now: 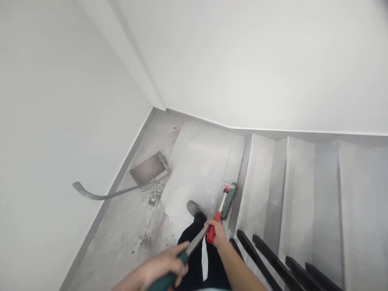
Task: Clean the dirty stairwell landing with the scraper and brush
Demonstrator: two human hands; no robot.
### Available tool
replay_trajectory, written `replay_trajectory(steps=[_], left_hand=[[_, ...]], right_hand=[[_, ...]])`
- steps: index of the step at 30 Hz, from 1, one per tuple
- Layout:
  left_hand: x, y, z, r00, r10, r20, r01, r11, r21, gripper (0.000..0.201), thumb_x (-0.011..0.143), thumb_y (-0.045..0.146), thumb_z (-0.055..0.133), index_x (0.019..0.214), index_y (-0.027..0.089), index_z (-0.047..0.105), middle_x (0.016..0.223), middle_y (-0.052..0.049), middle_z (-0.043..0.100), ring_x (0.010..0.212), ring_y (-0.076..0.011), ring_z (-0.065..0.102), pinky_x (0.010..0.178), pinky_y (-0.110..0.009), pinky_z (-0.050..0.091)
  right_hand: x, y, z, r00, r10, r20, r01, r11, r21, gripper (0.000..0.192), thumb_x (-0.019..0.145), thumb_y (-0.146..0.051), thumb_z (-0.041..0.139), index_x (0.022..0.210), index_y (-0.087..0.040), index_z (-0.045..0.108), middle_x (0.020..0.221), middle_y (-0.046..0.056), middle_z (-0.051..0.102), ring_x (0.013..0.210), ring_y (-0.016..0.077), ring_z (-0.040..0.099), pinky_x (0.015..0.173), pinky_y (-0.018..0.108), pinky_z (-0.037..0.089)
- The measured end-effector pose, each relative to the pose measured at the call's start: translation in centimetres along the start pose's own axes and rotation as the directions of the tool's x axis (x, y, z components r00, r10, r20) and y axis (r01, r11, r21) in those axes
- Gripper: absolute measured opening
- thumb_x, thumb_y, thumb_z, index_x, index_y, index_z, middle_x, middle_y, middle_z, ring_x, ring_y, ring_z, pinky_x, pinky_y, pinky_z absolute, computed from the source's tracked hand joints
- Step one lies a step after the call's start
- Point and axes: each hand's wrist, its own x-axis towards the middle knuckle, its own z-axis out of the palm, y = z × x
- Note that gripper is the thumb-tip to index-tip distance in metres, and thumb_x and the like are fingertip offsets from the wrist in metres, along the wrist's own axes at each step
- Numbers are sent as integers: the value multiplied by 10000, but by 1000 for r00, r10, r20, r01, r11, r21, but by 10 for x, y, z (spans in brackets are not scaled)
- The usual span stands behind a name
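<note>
My left hand (162, 266) is wrapped round the dark green grip at the end of a grey pole. That pole slants up to my right hand (218, 233), which is closed round the red handle part of a broom (224, 200). How the pole and the red part join cannot be made out under my fingers. The broom's green head, with dark reddish bristles, rests on the landing beside the stair edge. Left of my foot, a grey dustpan (147, 169) lies on the floor, its long curved handle reaching left towards the wall.
Light steps (263, 169) lie to the right, with dark railing bars (273, 258) at lower right. White walls (257, 60) enclose the landing (197, 161). Dark dirt marks (145, 242) spot the floor near the dustpan. My grey shoe (192, 207) stands mid-landing.
</note>
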Motion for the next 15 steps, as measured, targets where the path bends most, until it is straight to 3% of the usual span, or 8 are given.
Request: replay_trajectory(steps=[2, 4, 8, 11, 13, 15], left_hand=[[1, 12, -2, 999, -42, -25, 36, 979, -202, 914, 545, 155, 669, 1392, 187, 326, 876, -34, 635, 618, -174, 618, 482, -266, 495], [-6, 18, -6, 996, -34, -83, 6, 949, -315, 908, 585, 154, 653, 1412, 181, 278, 973, -70, 638, 585, -128, 586, 457, -225, 465], [-34, 16, -4, 955, 101, -277, -178, 946, -269, 895, 621, 132, 632, 1432, 216, 265, 1024, -76, 626, 468, -98, 496, 357, -225, 365], [-59, 13, 4, 892, 168, -419, -289, 925, -246, 894, 639, 155, 656, 1443, 273, 282, 936, -31, 599, 469, -101, 489, 359, -224, 363], [-77, 11, 4, 867, 183, -463, -312, 925, -219, 882, 634, 174, 674, 1431, 301, 319, 871, -13, 595, 453, -100, 475, 359, -224, 365], [-97, 9, -2, 856, 235, -460, -360, 910, -206, 850, 605, 179, 668, 1397, 288, 378, 834, -13, 609, 400, -86, 423, 340, -228, 343]], right_hand=[[14, 4, 6, 999, 38, -22, -37, 997, 68, 234, 550, -83, 577, 676, -222, 437, 473, -27, 594, 480, 154, 604, 480, 242, 488], [27, 5, 31, 995, 99, -15, -97, 993, 67, 227, 557, -54, 542, 657, -219, 423, 448, -38, 565, 470, 146, 599, 486, 233, 491], [32, 1, 127, 975, 129, 181, -127, 992, -19, 273, 553, -13, 545, 722, -211, 462, 478, -62, 561, 490, 147, 612, 497, 233, 489], [15, -6, 204, 909, 115, 400, -94, 993, -72, 354, 560, -16, 570, 825, -226, 468, 507, -87, 571, 502, 150, 618, 506, 237, 484], [-5, -13, 238, 860, 99, 501, -68, 994, -81, 386, 562, -34, 579, 866, -237, 453, 517, -90, 584, 506, 154, 622, 505, 235, 479], [-26, -22, 248, 822, 66, 565, -29, 997, -74, 399, 554, -51, 578, 883, -238, 454, 533, -79, 606, 523, 160, 631, 507, 236, 480]])
